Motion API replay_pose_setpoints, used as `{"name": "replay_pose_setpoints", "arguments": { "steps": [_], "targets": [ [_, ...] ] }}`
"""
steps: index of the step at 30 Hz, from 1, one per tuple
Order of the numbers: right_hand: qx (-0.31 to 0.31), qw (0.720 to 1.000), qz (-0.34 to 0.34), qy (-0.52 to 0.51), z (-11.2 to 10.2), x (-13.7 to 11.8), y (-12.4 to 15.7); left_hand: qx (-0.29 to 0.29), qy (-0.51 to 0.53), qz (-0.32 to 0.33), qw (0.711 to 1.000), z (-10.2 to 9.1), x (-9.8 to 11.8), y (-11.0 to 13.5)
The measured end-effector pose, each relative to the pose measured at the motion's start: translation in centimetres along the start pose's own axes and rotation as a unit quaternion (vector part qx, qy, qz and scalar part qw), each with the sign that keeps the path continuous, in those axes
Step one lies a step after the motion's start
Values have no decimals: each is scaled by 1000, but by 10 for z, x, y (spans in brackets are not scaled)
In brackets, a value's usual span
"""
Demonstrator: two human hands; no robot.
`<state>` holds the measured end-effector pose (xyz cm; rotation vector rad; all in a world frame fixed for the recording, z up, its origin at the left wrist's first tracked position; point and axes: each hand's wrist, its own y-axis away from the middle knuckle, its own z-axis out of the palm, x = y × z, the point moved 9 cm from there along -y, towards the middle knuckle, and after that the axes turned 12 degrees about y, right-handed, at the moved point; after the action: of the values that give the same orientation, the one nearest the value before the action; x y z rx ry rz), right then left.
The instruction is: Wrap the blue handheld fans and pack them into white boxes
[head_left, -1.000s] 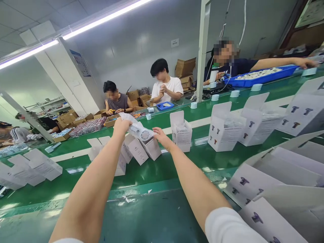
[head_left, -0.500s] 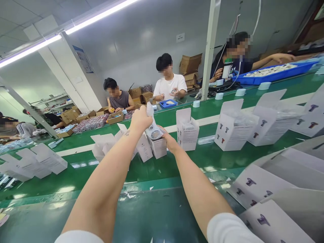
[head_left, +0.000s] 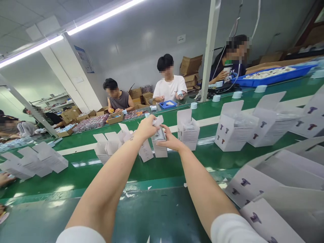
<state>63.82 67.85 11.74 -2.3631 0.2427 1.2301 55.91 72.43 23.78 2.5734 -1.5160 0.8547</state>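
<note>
A white carton (head_left: pixel 161 153) stands upright on the green belt in front of me, its top open. An item in clear plastic wrap (head_left: pixel 158 134) sits mostly inside its mouth. From the left, my left hand (head_left: pixel 146 127) pinches the bunched top of that wrap. My right hand (head_left: pixel 172 139) is closed round the carton's right side, with the thumb near the rim and the fingers across the front. Close on the left, another white carton (head_left: pixel 146 152) leans beside it. To the right stands an open carton (head_left: pixel 188 135) with a plastic-wrapped item in it.
More open cartons (head_left: pixel 229 136) line the green belt (head_left: pixel 101 175) on both sides. Large white cartons (head_left: pixel 255 182) crowd the near right. Across the belt, co-workers sit near a blue tray (head_left: pixel 278 77), a small blue tray (head_left: pixel 168 104) and light-blue round pieces (head_left: pixel 216 98).
The plastic-wrapped item has gone down into the carton, and my left hand has lowered with it. My right hand has moved onto the carton's side. A co-worker's hand has appeared at the left edge.
</note>
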Motion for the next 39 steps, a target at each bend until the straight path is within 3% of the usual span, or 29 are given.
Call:
{"name": "replay_pose_setpoints", "arguments": {
  "steps": [2, 5, 7, 9, 11, 14, 16, 19, 21, 22, 24, 26, 28, 31, 33, 39],
  "targets": [
    [-1, 999, 16, -28, 0, 3, 3, -40, -85, 13, 995, 12, 3, 4],
    [5, 999, 38, -19, 0, 3, 4, -17, -188, 72, 979, 18, 8, 15],
    [6, 1000, 24, -14, 4, -4, 2, -44, -202, 86, 975, 29, 2, 26],
    [18, 1000, -12, 8, 8, -16, 0, -111, -204, 76, 970, 44, -9, 43],
    [38, 997, -41, 47, 13, -28, 0, -124, -214, 105, 963, 45, -10, 66],
    [55, 994, -38, 91, 19, -38, 5, -44, -208, 204, 956, 14, -4, 111],
    [86, 987, -19, 136, 14, -47, 11, 54, -186, 202, 960, -30, -22, 137],
    [228, 950, -21, 213, -5, -90, 27, 202, -182, 58, 961, -107, -91, 162],
    [274, 928, -67, 246, 2, -137, 33, 224, -199, -45, 953, -140, -141, 170],
    [242, 925, -92, 277, 20, -161, 30, 215, -207, -87, 950, -150, -161, 171],
    [108, 912, -97, 382, 71, -194, 17, 189, -219, -154, 945, -158, -191, 174],
    [18, 881, -46, 470, 113, -205, 4, 163, -213, -216, 939, -157, -212, 179],
    [-6, 862, -1, 506, 140, -208, -8, 133, -181, -278, 934, -151, -234, 187],
    [-21, 854, 29, 519, 164, -205, -26, 104, -123, -333, 929, -148, -265, 199],
    [-42, 851, 48, 521, 173, -199, -35, 112, -105, -338, 929, -158, -283, 207],
    [-113, 845, 95, 514, 195, -200, -39, 185, -110, -364, 906, -228, -338, 245]
  ]
}}
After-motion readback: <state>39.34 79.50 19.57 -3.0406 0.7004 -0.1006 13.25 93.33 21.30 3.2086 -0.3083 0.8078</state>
